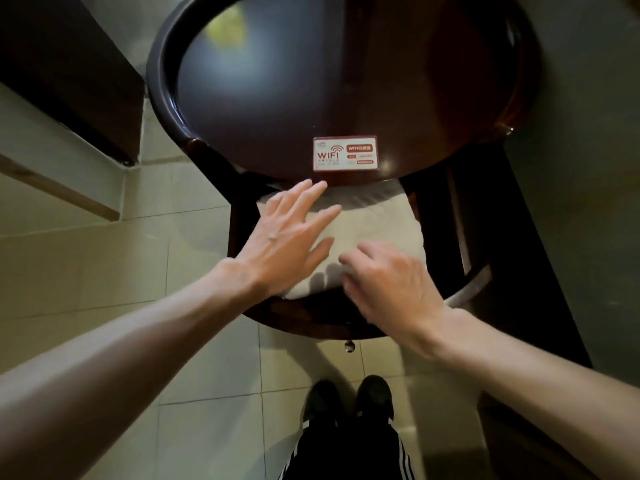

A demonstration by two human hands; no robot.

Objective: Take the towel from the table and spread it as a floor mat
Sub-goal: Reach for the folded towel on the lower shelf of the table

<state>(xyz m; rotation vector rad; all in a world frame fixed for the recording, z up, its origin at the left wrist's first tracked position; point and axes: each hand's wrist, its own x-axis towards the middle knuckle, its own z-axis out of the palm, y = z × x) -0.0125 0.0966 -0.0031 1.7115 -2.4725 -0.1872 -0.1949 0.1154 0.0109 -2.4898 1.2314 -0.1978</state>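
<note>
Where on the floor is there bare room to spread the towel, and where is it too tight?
Bare tiles lie left of the table, and a smaller patch between its lower shelf and the shoes. The shelf is crowded: the towel fills most of it, under the left hand and right hand. The table's top is bare behind the WiFi card.

dark round table top (242, 81): WiFi card (345, 153) | lower shelf (304, 317): folded white towel (377, 230)
</note>
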